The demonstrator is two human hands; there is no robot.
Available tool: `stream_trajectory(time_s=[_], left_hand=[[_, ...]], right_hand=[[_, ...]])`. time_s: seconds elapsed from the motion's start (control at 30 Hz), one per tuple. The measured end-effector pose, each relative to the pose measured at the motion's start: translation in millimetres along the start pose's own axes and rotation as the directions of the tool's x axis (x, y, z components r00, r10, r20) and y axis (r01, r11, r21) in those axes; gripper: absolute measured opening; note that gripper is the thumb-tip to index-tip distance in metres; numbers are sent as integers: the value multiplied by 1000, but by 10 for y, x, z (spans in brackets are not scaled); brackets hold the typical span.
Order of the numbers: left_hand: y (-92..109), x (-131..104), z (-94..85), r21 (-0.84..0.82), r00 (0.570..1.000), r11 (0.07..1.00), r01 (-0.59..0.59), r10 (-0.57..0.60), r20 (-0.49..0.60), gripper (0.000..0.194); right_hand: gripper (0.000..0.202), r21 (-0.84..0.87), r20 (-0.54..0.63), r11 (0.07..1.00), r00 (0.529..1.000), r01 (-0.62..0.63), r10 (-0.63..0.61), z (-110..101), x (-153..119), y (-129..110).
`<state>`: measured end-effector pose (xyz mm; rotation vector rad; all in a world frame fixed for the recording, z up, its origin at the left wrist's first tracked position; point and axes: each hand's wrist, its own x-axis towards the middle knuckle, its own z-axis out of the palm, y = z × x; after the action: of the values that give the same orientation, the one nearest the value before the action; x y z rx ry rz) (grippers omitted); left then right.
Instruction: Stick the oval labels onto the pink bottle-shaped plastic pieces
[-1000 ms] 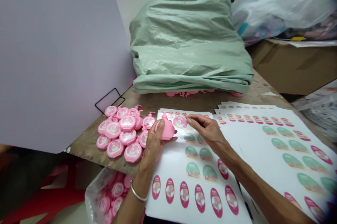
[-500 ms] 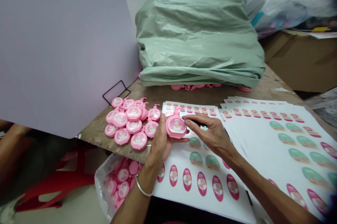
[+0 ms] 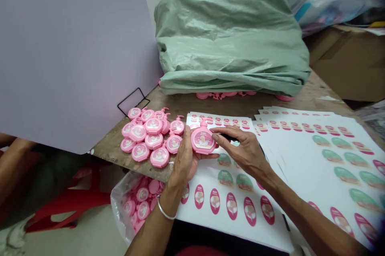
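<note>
My left hand (image 3: 185, 153) is closed round a small pink pump bottle (image 3: 203, 139), held upright over the sticker sheet (image 3: 198, 171). A label with a yellow and white picture covers the bottle's front. At its right edge, the thumb and forefinger of my right hand (image 3: 240, 145) touch the label's side. A slim dark tool (image 3: 227, 137) sits in that hand, its kind hard to make out. Left of my hands, several labelled pink pump bottles (image 3: 153, 141) lie heaped on the table (image 3: 120, 157).
A plastic bag (image 3: 120, 208) of pink bottles hangs below the table edge. More sticker sheets (image 3: 300, 159) lie fanned at right. Behind stands a big green sack (image 3: 231, 31), with a carton (image 3: 345, 67) at right. A pale panel (image 3: 75, 55) screens the left, where another person's arm (image 3: 18, 163) shows.
The camera view has shifted slightly. My left hand still holds the pink bottle, and the fingers of my right hand stay at its right edge.
</note>
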<state>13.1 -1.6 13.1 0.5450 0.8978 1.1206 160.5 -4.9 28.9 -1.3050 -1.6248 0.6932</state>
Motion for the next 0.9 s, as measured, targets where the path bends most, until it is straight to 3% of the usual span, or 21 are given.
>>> stream_trajectory(time_s=[0.9], left_hand=[[13,-37,3,19,999,999,-32,31,37,57]], right_hand=[[16,35,-35,999,999,38,-36,10,-11,5]])
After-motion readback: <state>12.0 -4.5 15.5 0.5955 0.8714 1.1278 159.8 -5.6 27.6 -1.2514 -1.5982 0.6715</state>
